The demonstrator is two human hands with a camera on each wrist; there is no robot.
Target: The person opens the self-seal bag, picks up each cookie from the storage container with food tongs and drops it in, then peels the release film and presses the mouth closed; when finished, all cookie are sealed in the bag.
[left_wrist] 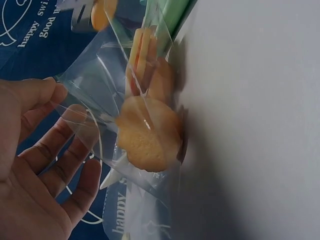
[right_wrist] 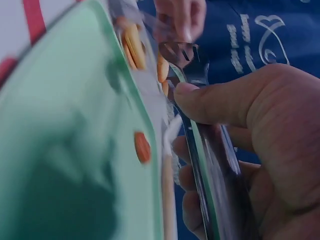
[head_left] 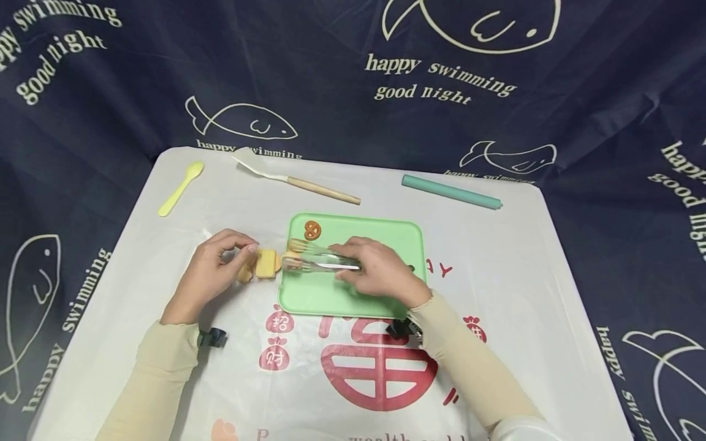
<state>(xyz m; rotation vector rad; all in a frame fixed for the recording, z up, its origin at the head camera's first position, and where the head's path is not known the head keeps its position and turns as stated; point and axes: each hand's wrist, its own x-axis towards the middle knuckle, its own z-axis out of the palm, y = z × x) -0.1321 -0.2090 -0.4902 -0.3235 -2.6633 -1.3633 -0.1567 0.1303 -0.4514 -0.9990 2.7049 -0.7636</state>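
My left hand (head_left: 212,269) pinches the edge of a clear plastic bag (left_wrist: 97,65) between thumb and index finger; its other fingers are loosely bent. Inside the bag lie a round golden cookie (left_wrist: 147,135) and a square layered yellow cracker (head_left: 266,263). My right hand (head_left: 380,266) grips metal tongs (head_left: 336,266) over the green tray (head_left: 353,299), tips toward the bag. An orange-yellow snack piece (left_wrist: 103,14) shows at the tong tips; whether they clasp it is hard to tell. A brown pretzel-shaped cookie (head_left: 312,230) lies on the tray's far left.
Along the table's back lie a yellow spoon (head_left: 181,188), a white spatula with wooden handle (head_left: 324,190) and a teal rod (head_left: 451,192). The white table cover (head_left: 231,386) bears red print. A dark blue curtain (head_left: 342,128) hangs behind.
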